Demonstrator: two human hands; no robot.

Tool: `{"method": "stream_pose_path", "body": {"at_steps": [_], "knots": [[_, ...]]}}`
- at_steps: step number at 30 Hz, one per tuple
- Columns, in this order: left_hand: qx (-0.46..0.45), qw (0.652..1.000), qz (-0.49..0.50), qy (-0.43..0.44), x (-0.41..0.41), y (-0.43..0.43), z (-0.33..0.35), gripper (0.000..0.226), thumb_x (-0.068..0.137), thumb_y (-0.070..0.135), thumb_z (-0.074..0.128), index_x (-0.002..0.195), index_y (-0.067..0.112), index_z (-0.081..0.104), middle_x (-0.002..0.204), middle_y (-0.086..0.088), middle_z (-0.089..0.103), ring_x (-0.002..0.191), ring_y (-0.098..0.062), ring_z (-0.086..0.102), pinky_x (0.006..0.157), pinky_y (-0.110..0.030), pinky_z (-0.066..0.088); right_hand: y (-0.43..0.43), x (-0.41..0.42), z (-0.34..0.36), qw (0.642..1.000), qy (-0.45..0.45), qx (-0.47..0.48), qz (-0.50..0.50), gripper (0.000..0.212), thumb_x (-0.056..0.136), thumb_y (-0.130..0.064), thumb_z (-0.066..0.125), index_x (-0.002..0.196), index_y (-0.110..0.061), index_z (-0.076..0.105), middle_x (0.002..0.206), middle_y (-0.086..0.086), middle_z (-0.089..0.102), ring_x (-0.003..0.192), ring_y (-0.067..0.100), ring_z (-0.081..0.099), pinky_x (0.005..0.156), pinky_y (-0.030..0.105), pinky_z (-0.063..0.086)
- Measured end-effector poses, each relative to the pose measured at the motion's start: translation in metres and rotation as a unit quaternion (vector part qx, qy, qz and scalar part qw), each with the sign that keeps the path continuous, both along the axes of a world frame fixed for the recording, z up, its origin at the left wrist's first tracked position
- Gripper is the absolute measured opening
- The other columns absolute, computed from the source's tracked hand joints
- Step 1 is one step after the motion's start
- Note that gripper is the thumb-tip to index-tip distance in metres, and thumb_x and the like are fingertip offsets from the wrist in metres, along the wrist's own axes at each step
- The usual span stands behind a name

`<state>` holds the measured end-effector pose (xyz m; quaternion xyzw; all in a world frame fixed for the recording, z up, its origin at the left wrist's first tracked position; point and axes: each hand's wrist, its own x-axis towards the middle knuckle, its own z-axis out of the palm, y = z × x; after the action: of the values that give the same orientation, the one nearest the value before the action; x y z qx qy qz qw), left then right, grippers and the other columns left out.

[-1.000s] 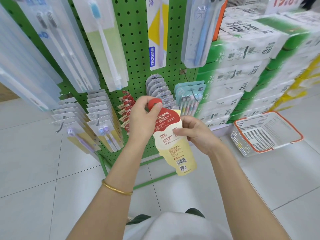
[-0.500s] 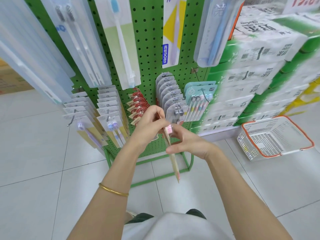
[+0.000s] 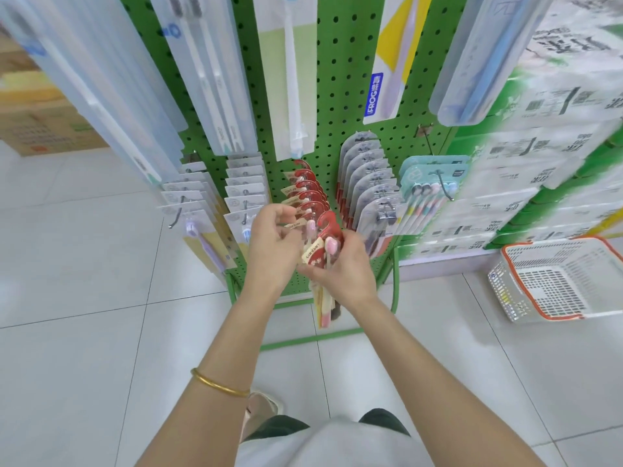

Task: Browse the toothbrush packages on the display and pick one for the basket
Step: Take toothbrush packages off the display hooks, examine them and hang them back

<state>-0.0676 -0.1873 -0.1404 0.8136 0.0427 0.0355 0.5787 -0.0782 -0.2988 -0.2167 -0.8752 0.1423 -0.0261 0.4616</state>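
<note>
Right hand (image 3: 344, 267) round toothbrush package (image 3: 316, 250) (red-topped)

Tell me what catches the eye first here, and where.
Dead centre, the right hand grips a red-topped toothbrush package in front of the green pegboard display, with the left hand close beside it at the hanging row of matching packs. On the floor at far right sits a white basket with an orange rim.

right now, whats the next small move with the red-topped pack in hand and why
Probably draw the red-topped pack clear of the hanging red row and carry it right toward the basket. The right hand grips it close in front of that row, the left hand is curled beside the row, and the basket sits on the floor to the right.
</note>
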Motion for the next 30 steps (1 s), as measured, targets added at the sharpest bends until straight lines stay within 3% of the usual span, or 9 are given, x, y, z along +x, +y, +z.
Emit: {"method": "stream_pose_path", "body": {"at_steps": [4, 6, 10, 12, 14, 21, 27, 30], "knots": [[0.032, 0.999, -0.021, 0.002, 0.005, 0.006, -0.005, 0.033, 0.086, -0.005, 0.045, 0.107, 0.020, 0.051, 0.110, 0.005, 0.051, 0.071, 0.016, 0.049, 0.065, -0.001, 0.040, 0.017, 0.011, 0.002, 0.999, -0.002, -0.013, -0.049, 0.087, 0.050, -0.056, 0.078, 0.119, -0.014, 0.045, 0.111, 0.002, 0.054, 0.106, 0.024, 0.054, 0.083, 0.045, 0.051], [0.045, 0.998, -0.037, 0.008, 0.008, 0.009, -0.008, 0.032, 0.087, -0.003, 0.045, 0.110, 0.019, 0.051, 0.114, 0.002, 0.052, 0.078, 0.009, 0.051, 0.066, -0.002, 0.041, 0.022, 0.014, 0.002, 0.998, -0.012, -0.023, -0.065, 0.088, 0.048, -0.060, 0.070, 0.118, -0.013, 0.045, 0.109, 0.004, 0.055, 0.105, 0.027, 0.053, 0.082, 0.046, 0.050], [0.050, 0.996, -0.064, 0.027, 0.011, 0.009, -0.012, 0.033, 0.089, -0.002, 0.045, 0.116, 0.017, 0.051, 0.121, 0.001, 0.052, 0.088, 0.000, 0.053, 0.076, -0.015, 0.048, 0.029, 0.019, 0.000, 0.996, -0.017, -0.043, -0.074, 0.082, 0.057, -0.049, 0.073, 0.120, -0.006, 0.044, 0.111, 0.010, 0.054, 0.107, 0.031, 0.051, 0.083, 0.047, 0.048], [0.052, 0.995, -0.072, 0.032, 0.012, 0.009, -0.013, 0.033, 0.089, -0.002, 0.045, 0.115, 0.019, 0.049, 0.123, 0.000, 0.051, 0.088, 0.000, 0.054, 0.077, -0.020, 0.049, 0.033, 0.019, 0.002, 0.995, -0.030, -0.026, -0.091, 0.082, 0.056, -0.055, 0.060, 0.119, -0.004, 0.045, 0.110, 0.011, 0.055, 0.107, 0.031, 0.049, 0.083, 0.046, 0.046], [0.054, 0.995, -0.077, 0.032, 0.013, 0.009, -0.013, 0.034, 0.089, -0.003, 0.044, 0.111, 0.022, 0.048, 0.122, 0.001, 0.050, 0.088, 0.000, 0.054, 0.075, -0.016, 0.048, 0.037, 0.019, 0.004, 0.992, -0.057, -0.010, -0.113, 0.089, 0.053, -0.061, 0.042, 0.119, -0.003, 0.048, 0.110, 0.011, 0.056, 0.106, 0.029, 0.049, 0.083, 0.044, 0.046], [0.057, 0.995, -0.071, 0.032, 0.018, 0.011, -0.013, 0.035, 0.088, -0.004, 0.044, 0.110, 0.023, 0.049, 0.121, -0.001, 0.051, 0.089, -0.009, 0.055, 0.083, -0.032, 0.052, 0.041, 0.021, 0.006, 0.992, -0.053, -0.025, -0.116, 0.092, 0.051, -0.064, 0.032, 0.118, -0.004, 0.049, 0.108, 0.011, 0.056, 0.104, 0.032, 0.052, 0.081, 0.045, 0.046], [0.061, 0.996, -0.066, 0.025, 0.016, 0.010, -0.011, 0.036, 0.087, -0.004, 0.045, 0.108, 0.025, 0.048, 0.121, -0.001, 0.049, 0.091, -0.010, 0.056, 0.085, -0.030, 0.051, 0.045, 0.025, 0.005, 0.991, -0.054, -0.031, -0.116, 0.100, 0.054, -0.067, 0.023, 0.126, -0.001, 0.045, 0.115, 0.016, 0.055, 0.111, 0.035, 0.049, 0.085, 0.047, 0.043], [0.064, 0.996, -0.063, 0.016, 0.015, 0.011, -0.010, 0.037, 0.087, -0.005, 0.045, 0.107, 0.026, 0.048, 0.119, 0.002, 0.045, 0.086, -0.005, 0.055, 0.079, -0.018, 0.049, 0.044, 0.031, 0.005, 0.991, -0.049, -0.034, -0.116, 0.103, 0.052, -0.068, 0.023, 0.126, 0.000, 0.044, 0.115, 0.017, 0.054, 0.110, 0.036, 0.049, 0.085, 0.048, 0.043]]}}
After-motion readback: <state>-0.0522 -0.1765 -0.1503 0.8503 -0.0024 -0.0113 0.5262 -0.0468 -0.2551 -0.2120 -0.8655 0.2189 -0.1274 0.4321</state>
